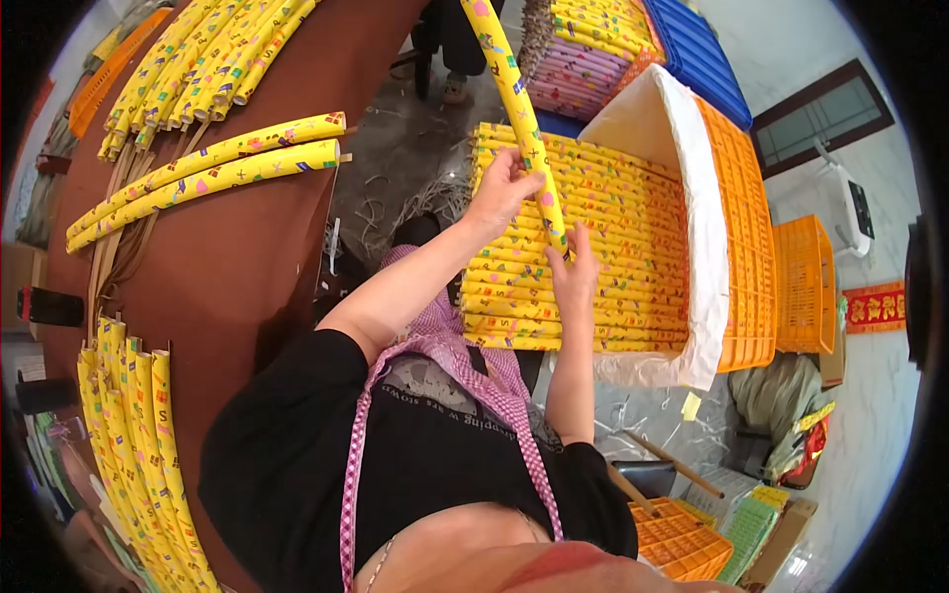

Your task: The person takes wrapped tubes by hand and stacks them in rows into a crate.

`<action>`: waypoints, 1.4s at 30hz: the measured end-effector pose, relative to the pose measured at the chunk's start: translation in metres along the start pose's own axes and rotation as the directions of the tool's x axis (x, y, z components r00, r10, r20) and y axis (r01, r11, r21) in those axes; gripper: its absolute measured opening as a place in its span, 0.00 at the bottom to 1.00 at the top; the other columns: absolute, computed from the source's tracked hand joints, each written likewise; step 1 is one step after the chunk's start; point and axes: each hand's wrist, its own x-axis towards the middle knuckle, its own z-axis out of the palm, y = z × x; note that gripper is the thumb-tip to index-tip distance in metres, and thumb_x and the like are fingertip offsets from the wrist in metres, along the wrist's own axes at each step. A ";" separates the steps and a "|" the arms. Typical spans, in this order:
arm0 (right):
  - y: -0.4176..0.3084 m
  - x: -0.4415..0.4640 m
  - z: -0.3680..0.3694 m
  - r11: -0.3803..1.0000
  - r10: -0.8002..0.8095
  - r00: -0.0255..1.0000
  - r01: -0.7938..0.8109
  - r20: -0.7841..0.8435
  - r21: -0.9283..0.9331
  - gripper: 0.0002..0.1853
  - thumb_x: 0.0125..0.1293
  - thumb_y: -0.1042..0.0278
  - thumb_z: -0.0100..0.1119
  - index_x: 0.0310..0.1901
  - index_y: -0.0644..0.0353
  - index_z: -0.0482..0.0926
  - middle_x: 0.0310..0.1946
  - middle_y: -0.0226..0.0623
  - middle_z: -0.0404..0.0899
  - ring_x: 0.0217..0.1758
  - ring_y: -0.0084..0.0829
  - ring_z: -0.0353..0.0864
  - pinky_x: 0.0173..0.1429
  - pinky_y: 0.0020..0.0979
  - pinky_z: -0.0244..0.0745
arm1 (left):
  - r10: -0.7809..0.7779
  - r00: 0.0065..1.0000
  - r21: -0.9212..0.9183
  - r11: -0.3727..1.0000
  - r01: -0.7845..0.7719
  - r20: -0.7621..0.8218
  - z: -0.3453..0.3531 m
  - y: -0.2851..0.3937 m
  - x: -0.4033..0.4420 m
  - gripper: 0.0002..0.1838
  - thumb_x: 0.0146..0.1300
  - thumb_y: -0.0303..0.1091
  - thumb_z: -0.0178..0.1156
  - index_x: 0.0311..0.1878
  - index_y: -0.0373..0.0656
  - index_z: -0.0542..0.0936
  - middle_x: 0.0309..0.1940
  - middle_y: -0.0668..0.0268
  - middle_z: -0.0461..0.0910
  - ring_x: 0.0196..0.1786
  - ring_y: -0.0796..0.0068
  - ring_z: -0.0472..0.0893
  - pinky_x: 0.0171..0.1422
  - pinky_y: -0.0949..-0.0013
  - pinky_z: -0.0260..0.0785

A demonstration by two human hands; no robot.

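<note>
A long yellow paper roll (510, 84), printed with small coloured figures, slants up and away in front of me. My left hand (504, 198) grips it near its lower part, thumb and fingers closed around it. At its bottom end is my right hand (575, 269), with thumb and fingertips closed about the tip. Beneath both hands, many similar yellow rolls (613, 227) lie side by side in layers, their far ends inside a white-lined orange crate (736, 247) tipped on its side.
On the brown table (227, 316) at left lie two separate rolls (237, 170), an upper bundle (198, 69) and a lower bundle (133, 425). Behind the crate are stacked wrapped rolls (593, 49) and a blue crate (697, 59). Paper strips (440, 193) litter the floor.
</note>
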 end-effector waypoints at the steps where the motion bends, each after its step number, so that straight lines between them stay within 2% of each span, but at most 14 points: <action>1: -0.009 0.004 -0.004 0.996 0.088 0.990 -0.087 0.107 -0.005 0.23 0.56 0.71 0.59 0.55 0.60 0.68 0.43 0.40 0.76 0.40 0.35 0.76 0.47 0.28 0.70 | 0.003 1.000 -0.036 0.999 -0.003 -0.003 0.001 0.001 -0.002 0.21 0.56 0.26 0.58 0.52 0.36 0.64 0.39 0.63 0.73 0.38 0.77 0.76 0.42 0.72 0.73; 3: -0.002 0.004 0.009 0.979 0.201 0.957 -0.205 0.211 -0.005 0.20 0.55 0.72 0.59 0.52 0.61 0.71 0.40 0.38 0.77 0.37 0.27 0.75 0.44 0.26 0.70 | -0.016 1.000 0.084 0.996 0.017 -0.017 -0.014 -0.009 0.006 0.19 0.56 0.29 0.58 0.50 0.36 0.67 0.37 0.66 0.73 0.36 0.79 0.76 0.38 0.73 0.72; 5: 0.024 0.002 0.013 0.920 0.143 0.979 -0.185 0.143 0.346 0.18 0.52 0.75 0.57 0.48 0.65 0.72 0.33 0.39 0.77 0.33 0.31 0.74 0.39 0.26 0.68 | -0.007 1.000 0.135 0.991 0.006 0.007 -0.011 0.010 0.004 0.11 0.60 0.28 0.53 0.44 0.35 0.70 0.37 0.64 0.76 0.38 0.74 0.78 0.41 0.69 0.74; 8: 0.024 0.010 -0.013 0.886 0.132 0.968 -0.212 0.214 0.413 0.18 0.52 0.76 0.56 0.47 0.65 0.73 0.31 0.38 0.77 0.32 0.28 0.74 0.38 0.23 0.68 | 0.022 1.000 0.045 0.999 -0.022 0.004 -0.031 0.026 0.018 0.09 0.62 0.31 0.53 0.42 0.37 0.72 0.36 0.61 0.77 0.36 0.70 0.79 0.40 0.66 0.75; 12: 0.037 0.017 -0.035 0.913 -0.059 0.973 -0.038 0.225 0.405 0.17 0.53 0.76 0.57 0.47 0.66 0.73 0.34 0.40 0.79 0.35 0.30 0.77 0.41 0.28 0.69 | 0.097 0.995 -0.028 0.995 -0.097 0.016 -0.043 0.073 0.028 0.09 0.61 0.31 0.54 0.42 0.37 0.73 0.33 0.62 0.78 0.35 0.70 0.79 0.35 0.65 0.75; 17: 0.059 0.018 -0.045 0.943 0.042 0.934 -0.155 0.356 0.293 0.18 0.57 0.76 0.56 0.51 0.67 0.71 0.45 0.37 0.76 0.47 0.26 0.74 0.48 0.26 0.69 | 0.105 0.990 -0.106 0.990 -0.095 0.090 -0.045 0.085 0.019 0.11 0.60 0.28 0.54 0.46 0.40 0.70 0.36 0.60 0.78 0.37 0.64 0.80 0.35 0.59 0.77; 20: 0.047 0.020 -0.042 0.986 -0.157 0.963 0.142 -0.217 -0.083 0.13 0.55 0.75 0.56 0.44 0.64 0.74 0.37 0.41 0.78 0.43 0.37 0.75 0.46 0.33 0.68 | 0.153 0.988 -0.106 0.983 -0.148 0.039 -0.037 0.080 0.009 0.09 0.60 0.27 0.54 0.43 0.40 0.70 0.34 0.59 0.77 0.37 0.61 0.80 0.34 0.58 0.77; 23: 0.028 0.000 -0.033 0.987 0.064 0.872 0.016 -0.486 0.157 0.11 0.56 0.76 0.55 0.42 0.65 0.74 0.36 0.39 0.77 0.44 0.35 0.73 0.48 0.32 0.67 | 0.157 0.987 -0.109 0.981 -0.161 -0.041 -0.033 0.075 0.004 0.08 0.60 0.27 0.54 0.42 0.41 0.69 0.34 0.59 0.77 0.37 0.60 0.79 0.34 0.58 0.77; 26: 0.002 -0.016 -0.016 0.850 0.305 0.914 -0.134 -0.268 0.509 0.09 0.59 0.75 0.54 0.41 0.66 0.73 0.36 0.34 0.75 0.42 0.25 0.73 0.49 0.26 0.68 | 0.142 0.987 -0.108 0.983 -0.149 -0.077 -0.025 0.069 -0.002 0.09 0.60 0.28 0.54 0.42 0.41 0.68 0.34 0.59 0.77 0.37 0.60 0.79 0.34 0.57 0.77; 31: -0.013 -0.008 0.017 0.483 0.441 0.897 -0.256 0.019 0.838 0.15 0.62 0.69 0.53 0.50 0.64 0.69 0.39 0.36 0.76 0.44 0.25 0.75 0.49 0.26 0.69 | 0.111 0.988 -0.105 0.987 -0.123 -0.110 -0.013 0.053 -0.013 0.10 0.60 0.28 0.55 0.43 0.39 0.67 0.36 0.57 0.76 0.36 0.60 0.79 0.35 0.57 0.77; 34: -0.017 0.003 0.025 -0.073 0.478 0.833 -0.278 0.278 0.958 0.15 0.62 0.60 0.54 0.46 0.58 0.71 0.41 0.35 0.75 0.44 0.32 0.75 0.47 0.36 0.71 | 0.113 0.988 -0.056 0.991 -0.119 -0.108 -0.009 0.045 -0.023 0.10 0.60 0.27 0.54 0.43 0.38 0.67 0.36 0.57 0.76 0.36 0.60 0.79 0.34 0.58 0.78; 35: -0.014 0.005 0.029 -0.073 0.485 0.830 -0.274 0.275 0.959 0.15 0.62 0.60 0.54 0.46 0.58 0.71 0.41 0.35 0.75 0.44 0.32 0.75 0.47 0.36 0.71 | 0.126 0.987 -0.042 0.991 -0.131 -0.101 -0.009 0.042 -0.026 0.09 0.60 0.27 0.53 0.43 0.37 0.67 0.36 0.56 0.76 0.36 0.60 0.79 0.34 0.58 0.78; 37: -0.010 0.008 0.032 -0.341 0.594 0.725 -0.167 0.350 0.925 0.12 0.62 0.58 0.54 0.44 0.54 0.71 0.37 0.32 0.74 0.44 0.32 0.74 0.47 0.41 0.70 | 0.124 0.988 -0.029 0.992 -0.127 -0.090 -0.010 0.040 -0.029 0.09 0.61 0.27 0.52 0.42 0.37 0.67 0.36 0.56 0.76 0.36 0.60 0.79 0.34 0.58 0.78; 42: -0.006 0.006 0.034 -0.341 0.663 0.674 -0.114 0.325 0.933 0.11 0.61 0.58 0.55 0.40 0.53 0.72 0.35 0.30 0.73 0.42 0.29 0.71 0.48 0.42 0.69 | 0.147 0.979 0.017 0.989 -0.146 -0.138 -0.016 0.036 -0.035 0.08 0.62 0.27 0.51 0.42 0.36 0.67 0.35 0.56 0.76 0.36 0.59 0.79 0.34 0.58 0.78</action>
